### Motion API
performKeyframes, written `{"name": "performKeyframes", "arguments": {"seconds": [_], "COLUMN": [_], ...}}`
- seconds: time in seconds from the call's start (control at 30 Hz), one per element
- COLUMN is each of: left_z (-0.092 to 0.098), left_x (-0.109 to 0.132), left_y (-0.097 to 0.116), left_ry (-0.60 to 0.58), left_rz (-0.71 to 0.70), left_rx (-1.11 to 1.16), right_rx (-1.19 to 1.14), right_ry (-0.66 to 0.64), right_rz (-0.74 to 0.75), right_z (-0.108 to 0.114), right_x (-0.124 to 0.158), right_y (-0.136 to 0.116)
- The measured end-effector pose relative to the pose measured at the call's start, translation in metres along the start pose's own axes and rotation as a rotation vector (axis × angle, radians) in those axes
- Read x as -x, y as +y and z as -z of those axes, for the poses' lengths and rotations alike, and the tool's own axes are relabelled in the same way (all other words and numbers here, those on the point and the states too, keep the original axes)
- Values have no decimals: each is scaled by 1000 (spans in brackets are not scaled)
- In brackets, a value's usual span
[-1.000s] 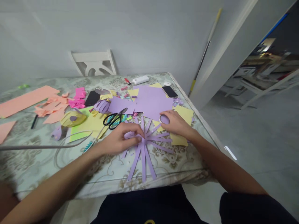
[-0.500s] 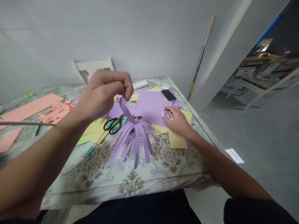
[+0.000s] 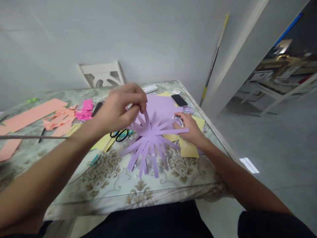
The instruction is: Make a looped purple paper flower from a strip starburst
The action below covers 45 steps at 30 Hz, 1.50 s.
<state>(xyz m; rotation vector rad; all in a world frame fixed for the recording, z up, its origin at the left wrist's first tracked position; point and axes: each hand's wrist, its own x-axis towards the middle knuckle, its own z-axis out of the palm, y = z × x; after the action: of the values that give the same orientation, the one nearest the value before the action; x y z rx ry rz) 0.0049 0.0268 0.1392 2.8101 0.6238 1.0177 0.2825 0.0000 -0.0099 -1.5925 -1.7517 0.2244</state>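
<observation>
My left hand (image 3: 123,105) is closed, pinching one strip of a fringed purple paper piece (image 3: 150,135). The paper hangs over the table with many narrow strips spread outward, blurred at some edges. On the right, my right hand (image 3: 188,127) has its thumb and fingers round a small roll of tape (image 3: 178,121), just above the paper sheets. Black-handled scissors (image 3: 120,135) lie below and behind my left hand, their blades hidden by the purple strips. A flat purple sheet (image 3: 160,104) lies behind the fringed piece.
Yellow paper (image 3: 188,147) lies under my right hand. A phone (image 3: 179,100) and a white device (image 3: 150,89) rest toward the back. Orange paper (image 3: 37,114) and pink scraps (image 3: 85,109) are at left. A white chair (image 3: 102,74) stands behind the table (image 3: 111,188).
My left hand has moved slightly right and down. The purple fringed piece has swung and opened out, from drooping strips to a wide spread. My right hand stays with the tape.
</observation>
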Motion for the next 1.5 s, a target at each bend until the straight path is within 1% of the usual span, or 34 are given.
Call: {"name": "performKeyframes", "arguments": {"seconds": [0.07, 0.1, 0.13, 0.2, 0.23, 0.3, 0.4, 0.5, 0.57, 0.63, 0.7, 0.77, 0.8, 0.87, 0.9, 0.93, 0.97, 1.0, 1.07, 1.1, 1.17, 1.2, 1.23, 1.3, 1.37, 1.43, 1.5], "left_z": [-27, -39, -49, -63, -67, -66, -56, -49, -49, -54, -62, -71, -76, -84, -87, -89, -91, -91, -88, -85, -77, -73, -69, -63, -61, -61, -62], "left_x": [13, 20, 26, 34, 36, 36, 27, 19, 17, 21, 28, 38, 43, 53, 58, 62, 66, 70, 77, 80, 88, 91, 94, 100, 103, 105, 106], "left_y": [-22, -32, -40, -50, -53, -56, -54, -52, -46, -32, -11, 14, 25, 39, 41, 39, 34, 27, 6, -5, -26, -35, -43, -56, -64, -70, -72], "left_ry": [-134, -226, -291, -345, -356, -347, -340, -362, -347, -280, -213, -191, -229, -365, -431, -474, -480, -456, -333, -239, -96, -72, -72, -152, -264, -370, -433], "left_rz": [5, -18, -38, -57, -66, -79, -93, -86, -70, -55, -65, -111, -127, -167, -137, -105, -66, -14, 69, 123, 321, 424, 527, 702, 807, 854, 871], "left_rx": [-46, -59, -69, -76, -67, -55, -57, -119, -212, -314, -338, -300, -282, -227, -208, -197, -193, -192, -193, -187, -255, -325, -409, -575, -653, -641, -611], "right_rx": [-12, -18, -25, -37, -41, -51, -69, -104, -136, -172, -218, -263, -282, -317, -339, -369, -405, -444, -526, -564, -633, -663, -688, -720, -736, -755, -777], "right_ry": [-1, 1, 3, 10, 11, 2, -5, -15, -25, -34, -48, -74, -90, -124, -141, -160, -182, -207, -262, -289, -343, -371, -396, -428, -433, -427, -419], "right_rz": [-3, -14, -24, -45, -52, -54, -60, -43, -35, -44, -62, -72, -70, -64, -67, -75, -86, -99, -130, -142, -165, -173, -176, -170, -153, -134, -125], "right_z": [1, 1, 1, 1, 0, 0, 0, 2, 3, 4, 5, 6, 6, 5, 5, 4, 4, 4, 4, 3, 2, 1, -1, -5, -8, -11, -12], "right_x": [0, 0, 0, 0, 0, 0, 1, 2, 3, 3, 3, 4, 4, 5, 6, 7, 8, 9, 11, 12, 15, 17, 18, 21, 22, 23, 24], "right_y": [0, -1, -1, -3, -4, -5, -8, -11, -13, -16, -19, -21, -22, -24, -25, -26, -28, -29, -34, -36, -39, -39, -39, -39, -37, -37, -36]}}
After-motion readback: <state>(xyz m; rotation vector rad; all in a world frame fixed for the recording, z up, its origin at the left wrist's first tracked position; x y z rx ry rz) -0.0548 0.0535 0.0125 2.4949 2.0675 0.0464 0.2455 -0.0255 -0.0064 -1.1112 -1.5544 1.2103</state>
